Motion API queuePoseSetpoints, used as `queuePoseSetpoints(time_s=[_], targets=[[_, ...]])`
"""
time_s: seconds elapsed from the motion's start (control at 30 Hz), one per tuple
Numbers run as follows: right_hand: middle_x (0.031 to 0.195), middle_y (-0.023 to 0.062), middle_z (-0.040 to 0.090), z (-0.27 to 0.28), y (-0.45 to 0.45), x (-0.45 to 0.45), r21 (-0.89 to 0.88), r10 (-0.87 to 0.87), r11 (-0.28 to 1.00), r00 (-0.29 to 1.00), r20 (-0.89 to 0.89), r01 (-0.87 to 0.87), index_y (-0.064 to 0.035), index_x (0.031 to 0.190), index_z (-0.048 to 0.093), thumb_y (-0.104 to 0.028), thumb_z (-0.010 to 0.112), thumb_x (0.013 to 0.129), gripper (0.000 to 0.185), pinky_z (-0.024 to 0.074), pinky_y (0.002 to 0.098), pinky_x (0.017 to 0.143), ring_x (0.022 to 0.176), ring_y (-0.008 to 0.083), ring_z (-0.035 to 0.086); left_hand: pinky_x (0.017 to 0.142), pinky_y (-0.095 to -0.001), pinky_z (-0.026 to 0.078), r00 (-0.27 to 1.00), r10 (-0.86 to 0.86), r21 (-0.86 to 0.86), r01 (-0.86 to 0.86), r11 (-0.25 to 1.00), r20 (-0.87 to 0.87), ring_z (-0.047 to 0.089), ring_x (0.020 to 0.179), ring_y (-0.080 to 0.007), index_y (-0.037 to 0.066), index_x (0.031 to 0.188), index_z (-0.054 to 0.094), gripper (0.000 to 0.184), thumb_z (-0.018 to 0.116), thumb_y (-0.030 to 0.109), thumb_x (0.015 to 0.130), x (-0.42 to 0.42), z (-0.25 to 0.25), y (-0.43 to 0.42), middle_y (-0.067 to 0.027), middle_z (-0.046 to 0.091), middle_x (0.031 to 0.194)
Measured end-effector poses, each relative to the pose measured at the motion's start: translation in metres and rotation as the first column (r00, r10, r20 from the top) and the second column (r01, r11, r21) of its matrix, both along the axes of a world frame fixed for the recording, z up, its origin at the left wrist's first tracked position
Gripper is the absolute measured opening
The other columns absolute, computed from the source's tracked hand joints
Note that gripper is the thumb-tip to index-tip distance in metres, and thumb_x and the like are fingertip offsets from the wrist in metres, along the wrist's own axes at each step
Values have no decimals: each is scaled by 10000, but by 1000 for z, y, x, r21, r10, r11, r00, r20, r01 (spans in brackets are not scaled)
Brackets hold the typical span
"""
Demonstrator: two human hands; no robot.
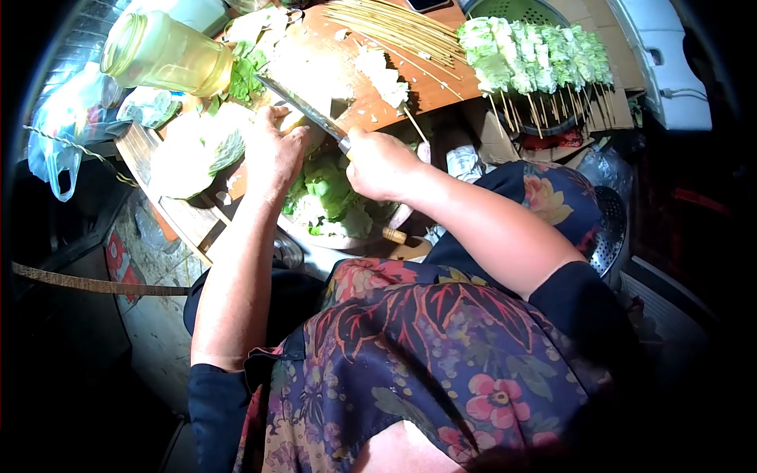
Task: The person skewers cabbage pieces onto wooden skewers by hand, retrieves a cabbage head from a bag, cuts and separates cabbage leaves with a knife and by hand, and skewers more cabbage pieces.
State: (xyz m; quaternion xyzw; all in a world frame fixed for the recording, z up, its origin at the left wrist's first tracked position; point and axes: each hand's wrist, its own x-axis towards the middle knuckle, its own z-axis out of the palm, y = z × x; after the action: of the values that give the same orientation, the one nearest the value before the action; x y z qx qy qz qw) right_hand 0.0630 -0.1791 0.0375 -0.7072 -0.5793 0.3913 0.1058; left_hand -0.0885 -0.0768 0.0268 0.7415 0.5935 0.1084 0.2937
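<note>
My right hand (382,165) is wrapped round the handle of a knife (303,106), its long blade angled up and left over the board. Beside the blade, my left hand (276,150) is closed with its fingertips on a pale yellowish cabbage piece (295,122), partly hidden by the fingers and washed out by glare. To the left of that hand lies a large cut cabbage (197,154). Below the hands, green cabbage leaves (327,197) fill a basin in front of my lap. A skewer of cabbage pieces (382,79) rests on the wooden board (434,75).
Bare bamboo skewers (394,31) lie in a bundle at the back. Rows of loaded cabbage skewers (536,59) sit over a metal colander at the right. A large jar (165,55) of yellowish liquid stands back left, near a blue plastic bag (67,130).
</note>
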Motion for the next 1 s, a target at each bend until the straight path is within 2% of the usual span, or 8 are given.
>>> queuePoseSetpoints(time_s=[0.2, 0.3, 0.43, 0.53, 0.73, 0.8, 0.87, 1.0], targets=[[828, 243, 632, -7, -7, 0, 62, -53, 997, 999, 9, 52, 39, 985, 487, -165, 559, 806, 280, 499, 463, 766, 822, 416, 626, 834, -366, 495, 970, 20, -22, -15, 1000, 243, 626, 881, -291, 28, 1205, 551, 519, 740, 168, 742, -23, -20, 8, -223, 613, 1018], [838, 221, 636, 8, -11, 4, 88, -69, 994, 997, 45, 65, 2, 976, 494, -186, 561, 802, 264, 501, 469, 751, 813, 402, 629, 632, -221, 481, 856, 346, -298, -239, 924, 385, 595, 686, -101, 35, 1164, 555, 407, 713, 94, 794, -24, -6, 5, -88, 658, 861], [841, 218, 634, 30, -3, 16, 127, -76, 990, 989, 129, 60, -18, 955, 508, -183, 565, 785, 243, 505, 473, 744, 805, 391, 632, 659, -287, 497, 981, 194, -218, -187, 958, 10, 617, 706, -160, 25, 1094, 543, 439, 754, 202, 752, -34, 7, 6, -119, 653, 814], [841, 218, 634, 33, -4, 25, 102, -80, 993, 981, 177, 62, -11, 945, 522, -165, 575, 771, 239, 503, 477, 742, 802, 387, 633, 686, -329, 505, 994, 91, -25, -93, 995, -63, 633, 714, -225, 13, 1043, 549, 454, 759, 275, 738, -46, -10, 7, -141, 648, 787], [861, 216, 655, 40, -26, 36, -85, 87, 994, 977, 194, -72, 3, 936, 574, -117, 557, 764, 210, 503, 457, 788, 865, 378, 642, 706, -352, 505, 966, 7, -65, -25, 998, -258, 634, 717, -280, 1, 883, 571, 441, 734, 387, 746, -50, 8, 5, -166, 644, 776], [832, 215, 645, 29, -44, 47, -74, 100, 993, 979, 180, -88, -4, 928, 572, -122, 571, 756, 209, 499, 468, 767, 838, 388, 634, 669, -343, 511, 974, -8, -128, -22, 992, -228, 640, 708, -247, 12, 890, 590, 457, 724, 430, 763, -61, 0, 11, -135, 650, 772], [763, 237, 613, 23, -62, 60, 38, 212, 975, 971, 112, -217, -21, 943, 542, -132, 573, 737, 236, 477, 495, 692, 761, 415, 609, 617, -329, 515, 994, 107, -514, -104, 851, -23, 638, 679, -211, 23, 910, 600, 490, 707, 482, 778, -70, -11, 14, -105, 640, 774], [764, 213, 617, 55, -68, 76, -90, 398, 915, 916, 44, -393, -40, 915, 582, -120, 604, 691, 239, 476, 471, 666, 753, 412, 603, 568, -308, 513, 924, 364, -610, -222, 761, 119, 631, 648, -187, 12, 931, 598, 531, 690, 514, 787, -70, -6, 2, -87, 615, 767]])
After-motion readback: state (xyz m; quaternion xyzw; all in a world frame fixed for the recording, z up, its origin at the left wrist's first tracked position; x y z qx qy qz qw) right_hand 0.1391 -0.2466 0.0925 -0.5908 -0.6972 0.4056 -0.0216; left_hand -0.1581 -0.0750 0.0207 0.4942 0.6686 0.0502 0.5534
